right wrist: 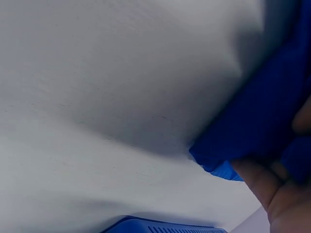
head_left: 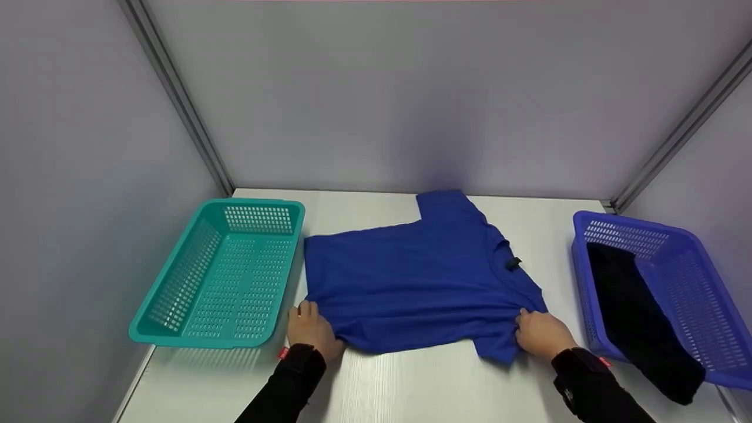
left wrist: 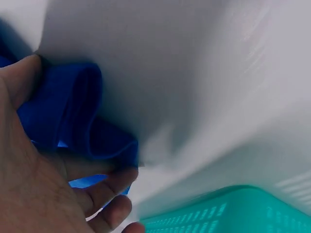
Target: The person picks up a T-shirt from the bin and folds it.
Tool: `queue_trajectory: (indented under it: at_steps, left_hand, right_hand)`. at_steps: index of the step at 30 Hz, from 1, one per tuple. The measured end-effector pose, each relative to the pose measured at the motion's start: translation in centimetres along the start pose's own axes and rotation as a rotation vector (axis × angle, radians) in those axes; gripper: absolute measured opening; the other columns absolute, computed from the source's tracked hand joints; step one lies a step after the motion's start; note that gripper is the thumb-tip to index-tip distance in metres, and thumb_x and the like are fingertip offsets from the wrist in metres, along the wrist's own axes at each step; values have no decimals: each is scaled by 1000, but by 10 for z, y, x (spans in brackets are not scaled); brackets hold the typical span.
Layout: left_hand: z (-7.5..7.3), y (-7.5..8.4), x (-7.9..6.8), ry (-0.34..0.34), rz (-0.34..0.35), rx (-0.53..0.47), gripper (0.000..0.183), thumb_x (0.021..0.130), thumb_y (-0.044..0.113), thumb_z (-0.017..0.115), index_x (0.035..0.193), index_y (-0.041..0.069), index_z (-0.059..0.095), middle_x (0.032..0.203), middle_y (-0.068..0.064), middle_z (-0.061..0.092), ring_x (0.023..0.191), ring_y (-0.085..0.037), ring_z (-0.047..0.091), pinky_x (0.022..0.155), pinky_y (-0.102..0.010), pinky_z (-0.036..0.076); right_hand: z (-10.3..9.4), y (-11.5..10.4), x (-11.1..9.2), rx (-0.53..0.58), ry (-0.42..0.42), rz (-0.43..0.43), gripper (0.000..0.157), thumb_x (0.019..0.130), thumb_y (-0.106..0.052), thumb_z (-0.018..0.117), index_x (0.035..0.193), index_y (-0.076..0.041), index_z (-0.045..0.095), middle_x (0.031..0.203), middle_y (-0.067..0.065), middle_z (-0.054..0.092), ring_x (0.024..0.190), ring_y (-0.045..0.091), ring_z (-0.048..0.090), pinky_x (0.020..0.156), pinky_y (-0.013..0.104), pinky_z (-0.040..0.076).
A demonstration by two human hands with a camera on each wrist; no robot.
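A blue T-shirt (head_left: 399, 276) lies sideways on the white table, its hem toward the left and its neckline, with a small black tag (head_left: 513, 264), toward the right. My left hand (head_left: 312, 329) grips the near corner of the hem; in the left wrist view the blue fabric (left wrist: 58, 107) bunches into folds between thumb and fingers. At the near shoulder and sleeve, my right hand (head_left: 541, 333) pinches the cloth. The right wrist view shows the sleeve (right wrist: 248, 121) hanging from the fingers, part of that hand cut off by the frame edge.
To the left stands a green perforated basket (head_left: 217, 342) with nothing in it. A purple-blue basket (head_left: 640, 222) on the right holds a black garment (head_left: 628, 311) draped over its near rim. Grey panels (head_left: 376, 106) wall the table (head_left: 405, 388) at the back and sides.
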State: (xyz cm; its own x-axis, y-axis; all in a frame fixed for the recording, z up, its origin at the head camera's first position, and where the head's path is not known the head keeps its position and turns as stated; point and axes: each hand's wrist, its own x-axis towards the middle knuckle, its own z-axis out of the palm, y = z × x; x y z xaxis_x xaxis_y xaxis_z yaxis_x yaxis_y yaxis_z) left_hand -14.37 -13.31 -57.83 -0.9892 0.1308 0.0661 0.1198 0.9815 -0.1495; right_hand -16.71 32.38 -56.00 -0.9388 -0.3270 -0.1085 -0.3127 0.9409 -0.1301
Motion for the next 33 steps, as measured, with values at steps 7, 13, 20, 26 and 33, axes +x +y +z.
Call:
queue_trajectory:
  at_steps: [7, 13, 20, 26, 33]
  left_hand:
    - [3, 9, 9, 151, 341, -106, 27, 82, 13, 80, 106, 9, 67, 104, -13, 61, 89, -31, 63, 71, -44, 56]
    - [-6, 6, 13, 161, 322, -155, 12, 85, -1, 74, 86, 8, 65, 75, -8, 64, 63, -28, 65, 50, -42, 53]
    - [-16, -5, 16, 143, 313, -132, 6, 84, 3, 75, 84, 8, 71, 73, -7, 67, 65, -27, 66, 51, -44, 54]
    - [-27, -3, 22, 235, 346, -145, 19, 79, -1, 78, 93, 7, 69, 83, -8, 67, 79, -26, 63, 60, -40, 55]
    - [-35, -1, 24, 163, 308, -259, 35, 81, -5, 79, 111, 5, 64, 101, -12, 64, 90, -30, 63, 66, -41, 57]
  right_hand:
    - [-2, 5, -1, 31, 7, 84, 7, 85, -7, 66, 80, -2, 68, 81, 18, 69, 73, 41, 68, 66, 57, 55]
    - [-6, 16, -5, 97, -2, 45, 9, 82, 0, 66, 90, -4, 67, 81, 11, 68, 69, 26, 63, 63, 48, 51]
    - [-12, 30, -12, 141, 143, -4, 15, 83, 4, 70, 92, -5, 64, 75, 8, 65, 63, 21, 57, 58, 45, 49]
    - [-19, 31, -10, 135, 260, -24, 22, 82, 7, 72, 91, -6, 56, 75, 8, 62, 64, 23, 58, 59, 48, 50]
    - [-18, 31, -9, 114, 322, -78, 27, 85, 11, 68, 100, -7, 54, 86, 5, 54, 62, 19, 50, 56, 39, 46]
